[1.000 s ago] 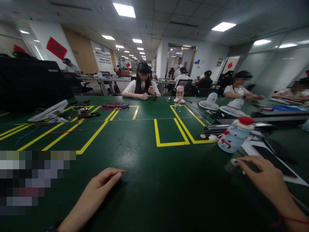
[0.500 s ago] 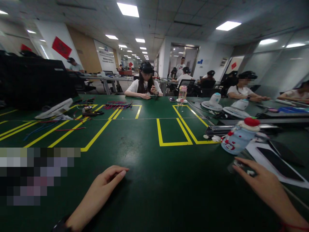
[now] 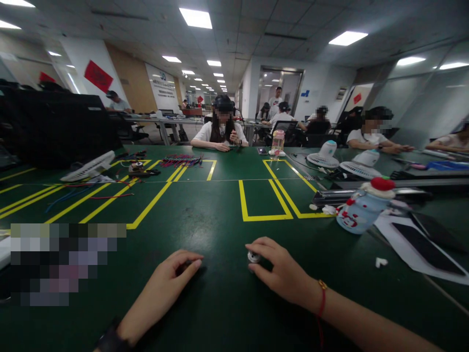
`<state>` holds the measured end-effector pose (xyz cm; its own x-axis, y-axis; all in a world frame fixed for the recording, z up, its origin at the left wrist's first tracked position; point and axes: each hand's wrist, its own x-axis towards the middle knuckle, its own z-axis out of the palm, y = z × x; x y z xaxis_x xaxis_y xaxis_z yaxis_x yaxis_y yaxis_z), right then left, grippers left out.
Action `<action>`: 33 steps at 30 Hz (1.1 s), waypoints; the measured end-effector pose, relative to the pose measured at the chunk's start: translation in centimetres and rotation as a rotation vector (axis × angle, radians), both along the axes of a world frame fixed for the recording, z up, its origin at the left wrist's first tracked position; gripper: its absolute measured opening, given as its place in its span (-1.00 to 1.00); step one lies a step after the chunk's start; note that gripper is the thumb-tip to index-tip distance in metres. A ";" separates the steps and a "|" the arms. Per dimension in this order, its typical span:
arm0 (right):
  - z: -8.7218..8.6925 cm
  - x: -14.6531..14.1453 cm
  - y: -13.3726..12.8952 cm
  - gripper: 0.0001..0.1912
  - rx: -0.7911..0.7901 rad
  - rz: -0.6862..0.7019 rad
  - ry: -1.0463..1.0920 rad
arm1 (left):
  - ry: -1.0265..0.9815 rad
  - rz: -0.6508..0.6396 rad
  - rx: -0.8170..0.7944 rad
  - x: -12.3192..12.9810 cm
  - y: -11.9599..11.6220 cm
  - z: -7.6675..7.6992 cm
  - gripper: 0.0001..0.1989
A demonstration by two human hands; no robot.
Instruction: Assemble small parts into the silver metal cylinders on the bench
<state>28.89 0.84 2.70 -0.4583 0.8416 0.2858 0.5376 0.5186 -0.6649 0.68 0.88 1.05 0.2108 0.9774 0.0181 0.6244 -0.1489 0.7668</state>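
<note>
My right hand (image 3: 282, 266) is just right of the table's middle. Its thumb and fingers close around the sides of a small round silver metal part (image 3: 253, 256), whose exact kind I cannot make out. Opposite it, my left hand (image 3: 174, 271) rests on the green table (image 3: 220, 303), loosely curved, with the thumb a little apart from the forefinger. No object shows in it, though its palm is hidden. A space of bare tabletop separates the two hands.
A light blue bottle with a red top (image 3: 362, 208) stands at right, near a phone (image 3: 428, 249) on white paper. Small white pieces (image 3: 381, 262) lie closer. Wires (image 3: 183, 160), white fans (image 3: 324, 155) and yellow tape (image 3: 266, 218) are farther back. A person (image 3: 220, 129) sits opposite.
My right hand has moved left from beside the bottle to near the table's middle, carrying the silver part. The left hand appears slightly farther right, along with a small view shift.
</note>
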 end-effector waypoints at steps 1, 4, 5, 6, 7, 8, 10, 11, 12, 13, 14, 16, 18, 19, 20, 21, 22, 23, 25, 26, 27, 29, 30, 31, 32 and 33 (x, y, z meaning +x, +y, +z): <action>-0.5 0.0 0.0 -0.50 -0.004 -0.020 0.020 | 0.002 -0.011 0.016 0.8 -0.1 0.4 -0.71; -2.0 0.3 0.0 -0.32 -0.041 -0.118 0.095 | -0.018 -0.081 0.101 4.2 -0.2 1.6 -0.74; -2.3 0.4 0.0 -0.31 -0.061 -0.141 0.114 | -0.034 -0.109 0.136 5.5 -0.2 2.0 -0.76; -2.6 0.5 0.0 -0.34 -0.082 -0.151 0.128 | -0.056 -0.131 0.160 6.9 -0.2 2.3 -0.76; -2.7 0.5 0.0 -0.39 -0.098 -0.150 0.138 | -0.073 -0.161 0.171 8.2 -0.1 2.6 -0.77; -2.7 0.4 0.1 -0.45 -0.107 -0.140 0.145 | -0.093 -0.176 0.198 9.3 0.0 2.8 -0.78; -2.5 0.3 0.0 -0.55 -0.112 -0.112 0.153 | -0.130 -0.171 0.241 10.7 0.3 3.1 -0.81; -2.3 0.3 0.0 -0.57 -0.106 -0.103 0.152 | -0.146 -0.156 0.255 11.0 0.4 3.2 -0.81; -2.2 0.3 0.0 -0.59 -0.097 -0.096 0.145 | -0.156 -0.138 0.260 10.9 0.6 3.1 -0.81; -2.1 0.2 0.0 -0.60 -0.086 -0.094 0.137 | -0.157 -0.121 0.262 10.6 0.7 3.0 -0.80; -2.1 0.3 0.0 -0.60 -0.072 -0.094 0.131 | -0.141 -0.107 0.260 10.1 0.8 2.8 -0.79; -2.2 0.3 0.0 -0.61 -0.047 -0.097 0.125 | -0.061 -0.095 0.250 8.8 0.8 2.1 -0.79; -2.5 0.3 0.0 -0.61 -0.029 -0.097 0.120 | 0.064 -0.113 0.227 7.7 0.9 1.0 -0.81; -2.6 0.3 0.0 -0.61 -0.023 -0.098 0.113 | 0.121 -0.128 0.218 7.4 0.8 0.5 -0.81; -2.7 0.3 0.0 -0.59 -0.015 -0.098 0.105 | 0.170 -0.143 0.213 7.2 0.8 0.0 -0.82; -2.7 0.2 0.0 -0.56 -0.002 -0.099 0.096 | 0.208 -0.157 0.212 7.2 0.8 -0.4 -0.81; -2.7 0.2 0.0 -0.53 0.014 -0.098 0.089 | 0.233 -0.170 0.214 7.2 0.8 -0.7 -0.80; -2.7 0.2 -0.1 -0.52 0.030 -0.093 0.083 | 0.246 -0.179 0.215 7.2 0.7 -0.9 -0.79; -2.4 0.6 -0.3 -0.52 0.059 -0.086 0.072 | 0.230 -0.185 0.202 7.1 0.7 -0.8 -0.76; -2.2 1.1 -0.4 -0.53 0.075 -0.094 0.064 | 0.204 -0.181 0.188 6.7 0.6 -0.7 -0.74; -2.0 1.9 -0.5 -0.54 0.093 -0.113 0.048 | 0.169 -0.169 0.171 6.2 0.6 -0.5 -0.71; -1.6 4.5 -0.8 -0.54 0.152 -0.206 -0.003 | 0.091 -0.124 0.131 4.6 0.5 -0.3 -0.68; -1.5 6.3 -1.0 -0.53 0.183 -0.281 -0.041 | 0.056 -0.098 0.109 3.6 0.5 -0.2 -0.67; -1.5 8.3 -1.2 -0.53 0.205 -0.367 -0.086 | 0.029 -0.070 0.089 2.6 0.5 -0.2 -0.68; -1.6 10.5 -1.4 -0.52 0.218 -0.462 -0.133 | 0.011 -0.049 0.068 1.6 0.5 -0.3 -0.68; -1.9 12.7 -1.6 -0.52 0.223 -0.558 -0.182 | -0.001 -0.033 0.048 0.8 0.5 -0.3 -0.69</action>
<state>41.57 -0.73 0.85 -0.0252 0.8973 0.4407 0.8617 0.2430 -0.4455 1.45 1.38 0.71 0.2426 0.9680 0.0648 0.6176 -0.2056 0.7592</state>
